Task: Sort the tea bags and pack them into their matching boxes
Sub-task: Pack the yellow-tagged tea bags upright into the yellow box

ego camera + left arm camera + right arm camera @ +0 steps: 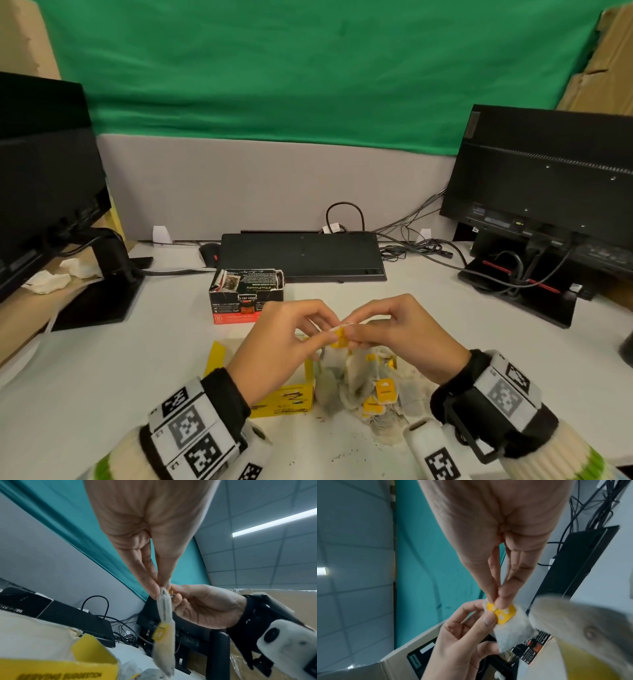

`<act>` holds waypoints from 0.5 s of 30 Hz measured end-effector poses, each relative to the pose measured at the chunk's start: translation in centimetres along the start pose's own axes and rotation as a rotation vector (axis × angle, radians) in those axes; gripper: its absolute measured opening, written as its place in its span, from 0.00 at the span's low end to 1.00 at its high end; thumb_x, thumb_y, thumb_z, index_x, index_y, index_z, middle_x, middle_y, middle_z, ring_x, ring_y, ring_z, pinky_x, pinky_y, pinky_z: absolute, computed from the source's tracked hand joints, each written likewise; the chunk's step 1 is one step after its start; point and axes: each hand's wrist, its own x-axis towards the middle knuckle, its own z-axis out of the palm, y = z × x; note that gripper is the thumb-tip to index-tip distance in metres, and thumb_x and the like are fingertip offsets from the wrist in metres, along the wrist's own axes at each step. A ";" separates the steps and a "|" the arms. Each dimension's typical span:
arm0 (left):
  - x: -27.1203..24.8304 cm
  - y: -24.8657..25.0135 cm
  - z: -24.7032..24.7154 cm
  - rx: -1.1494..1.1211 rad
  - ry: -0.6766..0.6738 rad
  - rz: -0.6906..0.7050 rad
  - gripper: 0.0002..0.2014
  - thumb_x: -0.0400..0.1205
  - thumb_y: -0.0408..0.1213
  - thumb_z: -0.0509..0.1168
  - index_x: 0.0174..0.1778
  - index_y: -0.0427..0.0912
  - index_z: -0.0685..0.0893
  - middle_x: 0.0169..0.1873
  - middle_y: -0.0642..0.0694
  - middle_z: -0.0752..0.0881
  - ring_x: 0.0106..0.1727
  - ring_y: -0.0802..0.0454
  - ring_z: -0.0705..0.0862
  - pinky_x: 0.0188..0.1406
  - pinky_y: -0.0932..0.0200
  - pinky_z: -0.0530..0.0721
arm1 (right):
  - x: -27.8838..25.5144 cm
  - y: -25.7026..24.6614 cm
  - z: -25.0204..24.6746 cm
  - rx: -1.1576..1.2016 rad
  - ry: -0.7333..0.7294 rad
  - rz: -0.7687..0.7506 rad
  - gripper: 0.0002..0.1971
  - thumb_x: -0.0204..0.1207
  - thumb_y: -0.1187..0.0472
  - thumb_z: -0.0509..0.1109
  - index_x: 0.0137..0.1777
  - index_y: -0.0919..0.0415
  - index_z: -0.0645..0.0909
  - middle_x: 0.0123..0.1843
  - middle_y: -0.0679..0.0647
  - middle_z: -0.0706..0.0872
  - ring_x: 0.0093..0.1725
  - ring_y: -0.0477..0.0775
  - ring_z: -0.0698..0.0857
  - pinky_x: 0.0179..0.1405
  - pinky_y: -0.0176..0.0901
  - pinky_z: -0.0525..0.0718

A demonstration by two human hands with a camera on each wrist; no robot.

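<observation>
Above the table's middle, both hands meet on one white tea bag with a yellow tag. My left hand pinches the bag's top edge, and the bag hangs down from it. My right hand pinches the yellow tag between thumb and fingertips. An open yellow box stands under my left wrist. A black and red box stands open behind it. A pile of several loose tea bags with yellow tags lies to the right of the yellow box, under my right hand.
A black keyboard and a mouse lie at the back. A monitor stands on the left, another on the right, with cables between. Tea crumbs dot the near table.
</observation>
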 end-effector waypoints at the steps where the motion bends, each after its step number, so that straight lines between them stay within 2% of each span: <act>1: 0.0 -0.1 0.0 -0.030 0.003 -0.014 0.03 0.77 0.35 0.74 0.45 0.47 0.90 0.36 0.53 0.88 0.38 0.55 0.89 0.32 0.53 0.91 | 0.1 0.1 -0.1 -0.012 -0.004 0.005 0.07 0.70 0.64 0.78 0.48 0.62 0.91 0.46 0.64 0.91 0.40 0.59 0.89 0.42 0.41 0.88; 3: 0.1 0.0 -0.1 -0.103 0.023 -0.043 0.05 0.78 0.34 0.73 0.47 0.47 0.91 0.38 0.50 0.88 0.37 0.53 0.89 0.33 0.53 0.91 | 0.2 0.4 -0.5 -0.076 -0.042 0.027 0.12 0.71 0.61 0.78 0.55 0.56 0.88 0.52 0.58 0.88 0.41 0.52 0.88 0.40 0.39 0.87; 5: 0.3 -0.1 -0.2 -0.180 0.049 -0.070 0.06 0.79 0.33 0.72 0.49 0.46 0.90 0.40 0.47 0.87 0.37 0.51 0.89 0.34 0.52 0.91 | 0.3 0.9 -0.8 -0.240 -0.160 0.044 0.15 0.70 0.54 0.79 0.57 0.48 0.86 0.55 0.50 0.87 0.48 0.50 0.88 0.46 0.40 0.87; 7: 0.5 -0.1 -0.3 -0.235 0.066 -0.094 0.06 0.80 0.31 0.70 0.50 0.45 0.90 0.41 0.46 0.87 0.39 0.48 0.90 0.34 0.52 0.91 | 0.3 1.4 -0.7 -0.417 -0.253 0.042 0.11 0.69 0.50 0.79 0.50 0.41 0.84 0.53 0.42 0.84 0.53 0.47 0.86 0.52 0.44 0.86; 9: 0.5 -0.1 -0.5 -0.261 0.062 -0.101 0.06 0.81 0.31 0.69 0.51 0.44 0.90 0.41 0.47 0.87 0.41 0.47 0.90 0.34 0.52 0.91 | 0.3 1.8 -0.5 -0.523 -0.281 0.005 0.10 0.69 0.50 0.79 0.44 0.36 0.80 0.52 0.39 0.81 0.55 0.44 0.83 0.55 0.47 0.85; 10: 0.6 0.0 -0.6 -0.271 0.056 -0.096 0.06 0.81 0.31 0.69 0.51 0.44 0.89 0.42 0.47 0.88 0.42 0.47 0.91 0.34 0.53 0.90 | 0.3 2.0 -0.2 -0.528 -0.297 -0.027 0.10 0.70 0.51 0.79 0.46 0.36 0.82 0.53 0.39 0.82 0.57 0.43 0.83 0.55 0.45 0.85; 12: 0.6 0.2 -0.7 -0.290 0.044 -0.086 0.05 0.82 0.32 0.68 0.50 0.43 0.89 0.43 0.46 0.88 0.43 0.47 0.91 0.34 0.51 0.91 | 0.4 2.3 0.3 -0.470 -0.318 -0.093 0.12 0.72 0.54 0.78 0.55 0.43 0.86 0.57 0.41 0.86 0.58 0.44 0.83 0.55 0.41 0.84; 15: 0.6 0.5 -0.9 -0.294 0.055 -0.079 0.05 0.82 0.33 0.68 0.50 0.42 0.88 0.46 0.40 0.88 0.42 0.48 0.90 0.36 0.48 0.91 | 0.5 2.7 0.3 -0.460 -0.301 -0.080 0.13 0.71 0.63 0.77 0.55 0.53 0.88 0.53 0.44 0.90 0.52 0.44 0.87 0.50 0.38 0.86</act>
